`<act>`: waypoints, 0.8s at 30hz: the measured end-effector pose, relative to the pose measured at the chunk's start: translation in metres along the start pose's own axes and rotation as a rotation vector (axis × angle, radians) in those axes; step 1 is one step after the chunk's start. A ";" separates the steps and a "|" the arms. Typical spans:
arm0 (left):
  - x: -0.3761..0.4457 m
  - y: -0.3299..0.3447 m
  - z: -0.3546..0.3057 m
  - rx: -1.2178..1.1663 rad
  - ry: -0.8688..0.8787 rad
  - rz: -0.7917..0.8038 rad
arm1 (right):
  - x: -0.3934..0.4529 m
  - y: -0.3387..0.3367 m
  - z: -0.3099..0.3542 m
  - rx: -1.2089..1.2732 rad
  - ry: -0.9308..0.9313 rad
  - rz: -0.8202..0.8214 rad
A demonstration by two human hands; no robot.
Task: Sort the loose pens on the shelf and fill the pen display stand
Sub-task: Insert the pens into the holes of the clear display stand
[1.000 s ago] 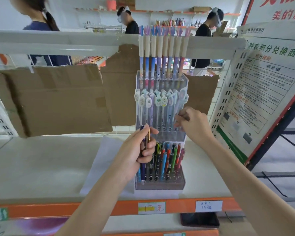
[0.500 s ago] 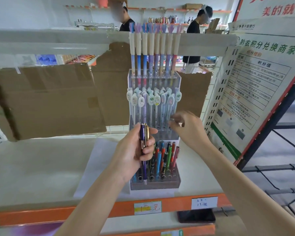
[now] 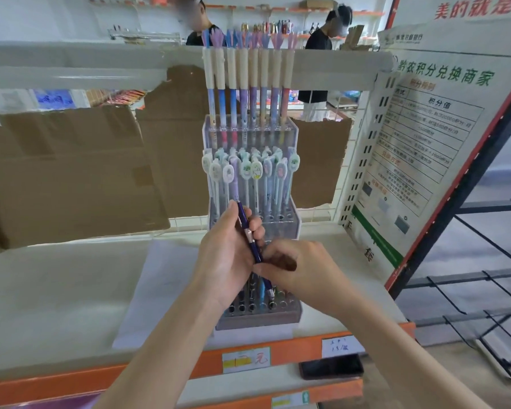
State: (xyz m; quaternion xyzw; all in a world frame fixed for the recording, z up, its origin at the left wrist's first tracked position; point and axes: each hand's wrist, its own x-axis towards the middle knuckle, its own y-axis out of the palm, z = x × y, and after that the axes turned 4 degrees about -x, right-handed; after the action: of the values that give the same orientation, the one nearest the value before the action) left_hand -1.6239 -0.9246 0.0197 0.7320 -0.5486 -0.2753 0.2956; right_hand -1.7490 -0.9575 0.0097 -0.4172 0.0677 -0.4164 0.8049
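A clear three-tier pen display stand stands on the white shelf. Tall pastel pens fill its top tier, and pens with round cartoon toppers fill the middle one. My left hand grips a dark blue pen, tilted, in front of the lower tiers. My right hand pinches that pen's lower part just above the bottom tier's holes. Both hands hide most of the bottom tier, where a few pens show.
Brown cardboard sheets line the shelf back. A white sheet of paper lies under the stand. A printed poster leans at the right. A black phone rests on the lower shelf. Two people stand in the aisle behind.
My right hand has come down from the middle tier to the blue pen in my left hand. The pen now tilts with its tip toward the bottom tier.
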 end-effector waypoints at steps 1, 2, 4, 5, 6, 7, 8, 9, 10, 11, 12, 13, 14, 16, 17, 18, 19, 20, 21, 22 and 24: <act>0.000 -0.001 0.000 0.013 0.014 -0.009 | 0.000 0.001 0.000 0.007 0.004 0.008; -0.001 -0.002 -0.001 0.048 0.039 -0.021 | 0.001 0.001 0.001 0.011 0.005 0.023; -0.003 -0.007 -0.001 0.232 0.133 -0.057 | 0.000 0.002 0.001 0.043 0.009 0.055; -0.004 -0.010 -0.001 0.354 0.187 -0.076 | 0.001 0.002 0.000 0.068 0.013 0.062; -0.005 -0.013 -0.002 0.454 0.236 -0.088 | 0.001 0.002 0.000 0.084 0.015 0.061; -0.005 -0.016 -0.003 0.521 0.274 -0.099 | 0.001 0.002 -0.001 0.088 0.016 0.054; -0.005 -0.018 -0.004 0.565 0.301 -0.105 | 0.002 0.002 -0.001 0.083 0.014 0.048; -0.005 -0.021 -0.006 0.615 0.327 -0.105 | 0.003 0.002 -0.002 0.072 0.010 0.042; -0.006 -0.023 -0.008 0.682 0.354 -0.100 | 0.004 0.001 -0.003 0.060 0.009 0.039; -0.007 -0.026 -0.009 0.761 0.383 -0.094 | 0.004 0.000 -0.003 0.051 0.014 0.034; -0.007 -0.029 -0.011 0.829 0.409 -0.083 | 0.005 -0.002 -0.005 0.053 0.026 0.025; -0.008 -0.033 -0.012 0.871 0.429 -0.064 | 0.004 -0.004 -0.008 0.069 0.042 0.007; -0.008 -0.036 -0.015 0.887 0.437 -0.039 | 0.004 -0.007 -0.011 0.088 0.057 -0.020; -0.009 -0.042 -0.019 0.914 0.440 0.010 | 0.002 -0.013 -0.020 0.110 0.084 -0.075; -0.009 -0.045 -0.020 0.943 0.441 0.021 | 0.000 -0.014 -0.025 0.111 0.100 -0.089; -0.010 -0.048 -0.020 0.971 0.442 0.021 | -0.003 -0.014 -0.029 0.110 0.113 -0.096; -0.010 -0.052 -0.019 0.994 0.443 0.018 | -0.006 -0.013 -0.033 0.111 0.123 -0.104; -0.011 -0.055 -0.018 1.010 0.443 0.010 | -0.010 -0.011 -0.037 0.116 0.131 -0.115; -0.012 -0.057 -0.016 1.018 0.440 0.000 | -0.014 -0.008 -0.039 0.121 0.139 -0.128; -0.014 -0.059 -0.014 1.016 0.433 -0.009 | -0.017 -0.004 -0.042 0.127 0.150 -0.140; -0.016 -0.061 -0.010 1.011 0.420 -0.015 | -0.023 0.005 -0.047 0.122 0.165 -0.153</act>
State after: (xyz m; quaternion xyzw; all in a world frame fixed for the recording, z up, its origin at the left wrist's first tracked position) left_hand -1.5814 -0.8941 -0.0176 0.8259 -0.5366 0.1728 0.0083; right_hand -1.7818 -0.9681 -0.0292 -0.3358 0.0763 -0.5130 0.7863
